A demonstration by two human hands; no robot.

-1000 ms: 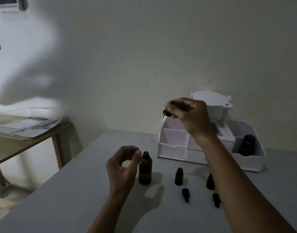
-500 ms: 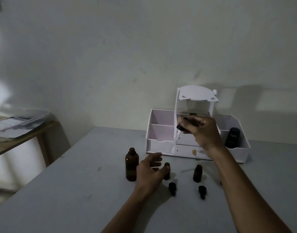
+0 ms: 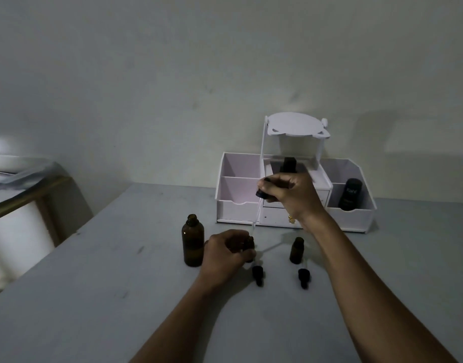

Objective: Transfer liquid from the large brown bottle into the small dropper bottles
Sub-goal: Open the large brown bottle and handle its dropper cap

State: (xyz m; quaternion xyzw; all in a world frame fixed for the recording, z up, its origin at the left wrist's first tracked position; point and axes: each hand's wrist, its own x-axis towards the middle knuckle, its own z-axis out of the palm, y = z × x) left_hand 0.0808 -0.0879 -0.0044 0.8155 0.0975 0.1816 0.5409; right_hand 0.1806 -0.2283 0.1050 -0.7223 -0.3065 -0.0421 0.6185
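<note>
The large brown bottle (image 3: 192, 242) stands open and upright on the grey table (image 3: 94, 297). Just right of it, my left hand (image 3: 226, 254) grips a small dropper bottle (image 3: 249, 243), mostly hidden by the fingers. My right hand (image 3: 290, 196) pinches the black bulb of a glass dropper (image 3: 257, 210), whose clear tube slants down so that its tip sits at that small bottle's mouth. A second small bottle (image 3: 296, 250) stands open to the right. Two black dropper caps (image 3: 258, 275) (image 3: 303, 277) lie on the table in front of the small bottles.
A white organiser (image 3: 241, 197) with compartments and drawers stands at the back against the wall, holding a dark bottle (image 3: 350, 193) at the right and another (image 3: 288, 165) in the middle. A wooden side table (image 3: 23, 189) with papers is at the left.
My left hand left the large bottle, moved right and took hold of the small bottle. My right hand brought the dropper down, its tip now at that bottle's mouth. The camera view shifted.
</note>
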